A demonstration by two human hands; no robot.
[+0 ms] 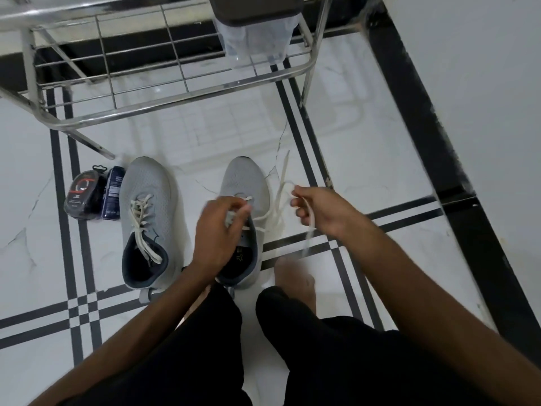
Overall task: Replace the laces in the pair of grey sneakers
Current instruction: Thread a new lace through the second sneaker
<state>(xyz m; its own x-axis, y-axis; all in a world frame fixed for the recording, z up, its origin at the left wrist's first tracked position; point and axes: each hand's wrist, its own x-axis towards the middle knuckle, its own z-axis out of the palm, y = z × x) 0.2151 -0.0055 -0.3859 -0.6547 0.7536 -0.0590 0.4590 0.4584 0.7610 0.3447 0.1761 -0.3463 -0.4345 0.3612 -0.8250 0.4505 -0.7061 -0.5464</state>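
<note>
Seen on white floor [366, 148] with black stripes: two grey sneakers, toes pointing away. Left sneaker [147, 218] still laced in cream, standing just beside two small dark packages [93, 196]. Right sneaker [244, 186] partly unlaced; left hand [218, 230] curled over its tongue, fingers [238, 208] pinching there. Right hand [319, 209] lifted beside it, gripping the loose cream lace [281, 183], blurred. Above, a steel wire rack [164, 83] carrying a clear plastic container [254, 33].
</note>
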